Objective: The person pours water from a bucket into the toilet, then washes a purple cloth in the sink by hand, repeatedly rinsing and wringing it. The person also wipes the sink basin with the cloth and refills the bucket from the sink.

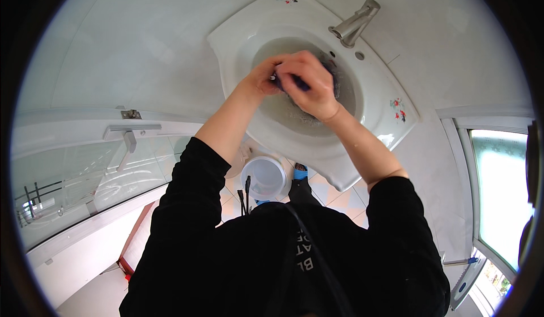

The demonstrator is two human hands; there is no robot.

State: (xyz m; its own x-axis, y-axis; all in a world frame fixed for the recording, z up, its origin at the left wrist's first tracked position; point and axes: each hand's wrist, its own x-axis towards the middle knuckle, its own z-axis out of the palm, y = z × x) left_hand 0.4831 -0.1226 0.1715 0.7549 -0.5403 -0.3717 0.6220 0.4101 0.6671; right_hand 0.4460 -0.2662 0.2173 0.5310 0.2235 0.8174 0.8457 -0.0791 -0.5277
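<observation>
Both my hands are together above the water in a white washbasin (235, 62). A dark navy piece of cloth (300, 83) is bunched between them, and some of it shows behind my right hand, close to the water. My left hand (264, 77) is closed on the cloth's left end. Slightly blurred, my right hand (311, 84) wraps over the cloth from the right, its fingers up against my left hand. The cloth's exact kind is hidden by my fingers. Ripples and splashes show in the water around it.
A metal faucet (356, 23) rises at the basin's back right. Below the basin, a white bucket (264, 176) stands on the tiled floor (347, 205) beside my blue-slippered foot (300, 172). A glass door (96, 175) with a handle is at left, a bright window (501, 186) at right.
</observation>
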